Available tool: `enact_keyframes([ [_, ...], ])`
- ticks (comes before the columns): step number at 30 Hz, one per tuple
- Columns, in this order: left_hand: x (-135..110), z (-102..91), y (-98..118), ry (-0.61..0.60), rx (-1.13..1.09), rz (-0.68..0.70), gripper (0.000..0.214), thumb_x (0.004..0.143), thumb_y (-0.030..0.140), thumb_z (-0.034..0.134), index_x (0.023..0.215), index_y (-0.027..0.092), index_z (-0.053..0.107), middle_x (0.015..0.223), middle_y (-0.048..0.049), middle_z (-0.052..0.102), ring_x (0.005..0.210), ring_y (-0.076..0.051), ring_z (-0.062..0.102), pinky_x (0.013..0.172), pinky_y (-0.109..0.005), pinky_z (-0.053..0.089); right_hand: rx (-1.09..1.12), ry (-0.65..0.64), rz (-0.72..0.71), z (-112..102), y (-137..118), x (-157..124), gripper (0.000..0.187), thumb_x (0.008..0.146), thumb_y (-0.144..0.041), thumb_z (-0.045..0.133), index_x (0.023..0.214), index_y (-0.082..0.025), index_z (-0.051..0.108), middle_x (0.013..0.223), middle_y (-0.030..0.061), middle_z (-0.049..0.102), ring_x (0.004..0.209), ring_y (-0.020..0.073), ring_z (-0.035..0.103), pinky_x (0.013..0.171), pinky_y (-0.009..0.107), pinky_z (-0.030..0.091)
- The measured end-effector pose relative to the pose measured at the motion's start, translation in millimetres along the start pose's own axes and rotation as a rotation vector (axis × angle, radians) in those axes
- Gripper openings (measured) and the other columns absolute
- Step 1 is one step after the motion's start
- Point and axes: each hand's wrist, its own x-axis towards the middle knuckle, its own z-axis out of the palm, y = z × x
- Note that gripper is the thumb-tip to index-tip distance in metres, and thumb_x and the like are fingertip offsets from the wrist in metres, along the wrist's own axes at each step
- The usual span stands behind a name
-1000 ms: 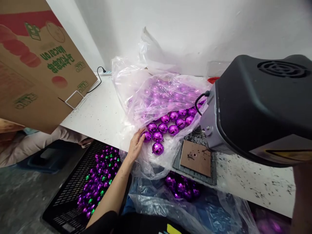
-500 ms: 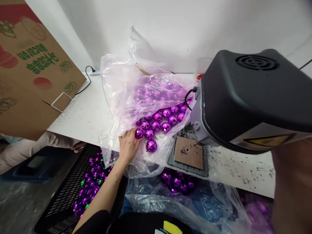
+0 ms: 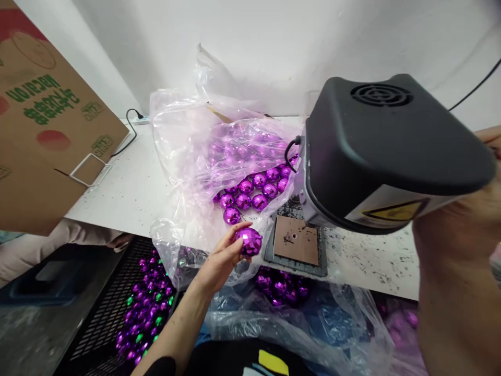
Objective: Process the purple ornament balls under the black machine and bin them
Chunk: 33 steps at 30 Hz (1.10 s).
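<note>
My left hand (image 3: 225,256) is closed around a shiny purple faceted ball (image 3: 249,242), thumb and fingers at its left side. The ball is held above the table's front edge, left of a brown square plate (image 3: 295,240) with a small hole. Behind it, more purple balls (image 3: 243,201) lie in and before a clear plastic bag (image 3: 176,141). At the far right, my right hand (image 3: 469,206) is up against the rear of a black machine head (image 3: 376,151) with a yellow warning label. Its fingers are mostly hidden there.
A cardboard box (image 3: 50,136) leans in from the left, beside a white wire stand (image 3: 90,169). Below the table, a black crate (image 3: 97,308) holds small purple and green balls. Plastic with purple balls lies across my lap. Dark flakes litter the white table (image 3: 371,266).
My left hand has picked up the front purple ball and moved it right and toward me, off the table. My right hand has come up behind the machine head. The view has shifted slightly.
</note>
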Motion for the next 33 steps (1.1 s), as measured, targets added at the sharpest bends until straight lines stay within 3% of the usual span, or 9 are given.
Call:
enact_keyframes([
  [3, 14, 17.4, -17, -0.061, 0.054, -0.069, 0.051, 0.085, 0.053, 0.081, 0.125, 0.025, 0.064, 0.105, -0.0051, 0.069, 0.084, -0.019, 0.069, 0.070, -0.029, 0.052, -0.056, 0.005, -0.054, 1, -8, 2, 0.033, 0.096, -0.040, 0.054, 0.080, -0.011, 0.056, 0.069, -0.0013, 0.046, 0.068, 0.0018, 0.037, 0.066, 0.027, 0.024],
  [8, 41, 34.3, -35, -0.026, 0.253, -0.016, 0.053, 0.084, 0.051, 0.080, 0.127, 0.024, 0.064, 0.104, -0.0019, 0.067, 0.084, -0.015, 0.062, 0.073, -0.027, 0.049, -0.018, -0.042, -0.073, 0, -9, 2, 0.029, 0.098, -0.035, 0.057, 0.083, -0.011, 0.055, 0.068, -0.0024, 0.045, 0.065, 0.0007, 0.039, 0.063, 0.022, 0.024],
  [14, 59, 48.1, -45, 0.013, 0.653, 0.207, 0.045, 0.089, 0.037, 0.076, 0.127, 0.021, 0.058, 0.122, -0.0080, 0.069, 0.114, -0.027, 0.064, 0.102, -0.042, 0.049, 0.010, -0.042, -0.094, 0, -12, 1, 0.035, 0.100, -0.040, 0.055, 0.081, -0.011, 0.053, 0.069, -0.0016, 0.043, 0.066, 0.0022, 0.036, 0.063, 0.020, 0.027],
  [23, 76, 67.3, -62, 0.055, 1.147, 0.536, 0.039, 0.087, 0.021, 0.079, 0.123, 0.022, 0.064, 0.123, -0.0084, 0.071, 0.117, -0.029, 0.066, 0.103, -0.044, 0.054, 0.024, -0.065, -0.135, 0, -7, 0, 0.036, 0.100, -0.039, 0.056, 0.083, -0.009, 0.054, 0.067, -0.0033, 0.037, 0.066, 0.0007, 0.033, 0.065, 0.017, 0.026],
  [27, 84, 70.8, -76, 0.097, 1.197, 0.576, 0.038, 0.084, 0.027, 0.081, 0.119, 0.022, 0.068, 0.125, -0.0110, 0.070, 0.119, -0.032, 0.065, 0.107, -0.051, 0.051, 0.011, -0.062, -0.136, 0, -8, -1, 0.035, 0.101, -0.039, 0.056, 0.084, -0.008, 0.055, 0.066, -0.0037, 0.038, 0.066, 0.0002, 0.034, 0.065, 0.017, 0.028],
  [33, 91, 69.4, -88, 0.008, 1.138, 0.529, 0.032, 0.091, 0.030, 0.073, 0.122, 0.023, 0.067, 0.125, -0.0097, 0.071, 0.126, -0.031, 0.062, 0.121, -0.059, 0.039, -0.023, -0.079, -0.169, -5, -11, 1, 0.031, 0.102, -0.034, 0.056, 0.086, -0.007, 0.057, 0.070, -0.0034, 0.046, 0.067, -0.0020, 0.039, 0.065, 0.014, 0.030],
])
